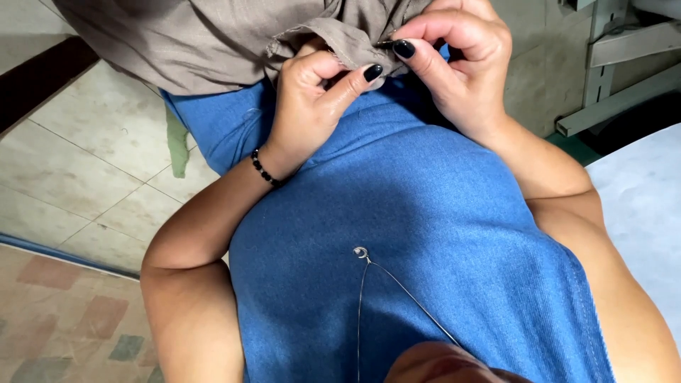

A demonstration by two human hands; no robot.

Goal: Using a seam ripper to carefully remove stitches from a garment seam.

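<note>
Above tiled floor (92, 170), hands pinch grey-brown cloth (213, 35).

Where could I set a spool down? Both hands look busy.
Bare tiled floor lies left of the blue lap; the pale surface on the right is free too. It is crowded where the left hand and right hand pinch the grey-brown cloth.
</note>
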